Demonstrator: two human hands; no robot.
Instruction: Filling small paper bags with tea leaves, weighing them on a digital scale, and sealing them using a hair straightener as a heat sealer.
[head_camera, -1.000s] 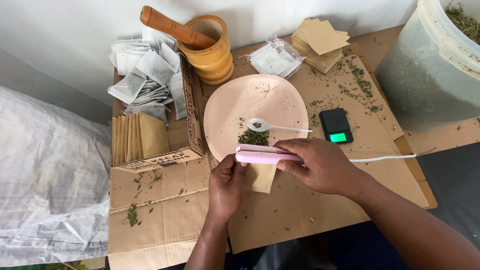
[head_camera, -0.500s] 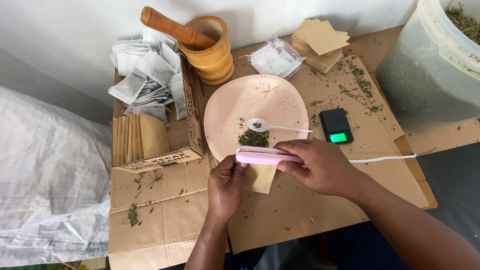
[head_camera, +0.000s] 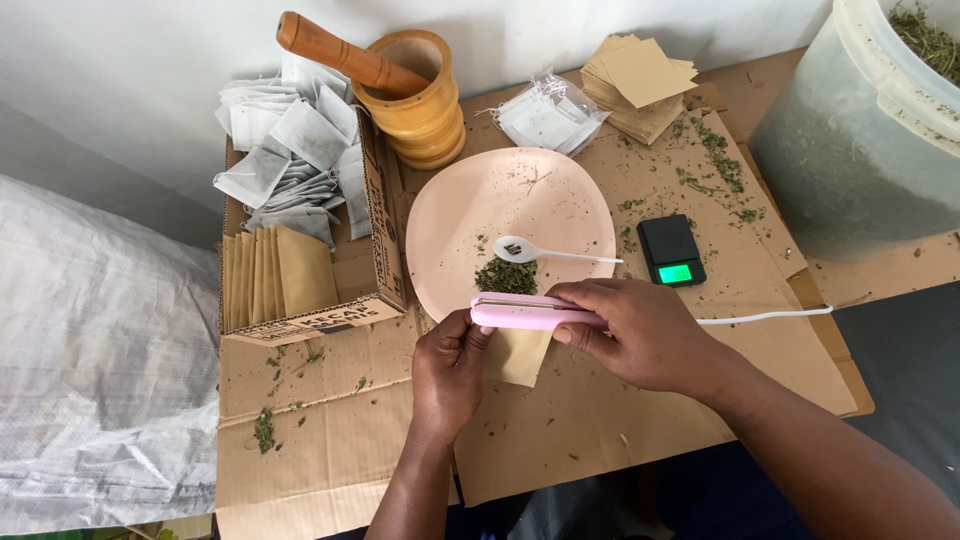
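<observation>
My right hand (head_camera: 642, 332) presses down on a pink corded sealing tool (head_camera: 520, 312), which is clamped across the top of a small brown paper sachet (head_camera: 518, 356). My left hand (head_camera: 448, 370) holds the sachet from the left, just under the tool. Right behind them is a pink plate (head_camera: 470, 215) with a small heap of dried green herb (head_camera: 505, 276) and a white plastic spoon (head_camera: 545, 252).
A cardboard box (head_camera: 380, 250) at left holds brown sachets (head_camera: 275, 275) and white filter bags (head_camera: 290, 150). A wooden mortar and pestle (head_camera: 415, 85), a packet of white bags (head_camera: 545, 115), stacked brown sachets (head_camera: 640, 85), a black pocket scale (head_camera: 672, 250) and a large plastic bucket (head_camera: 860, 130) surround the plate.
</observation>
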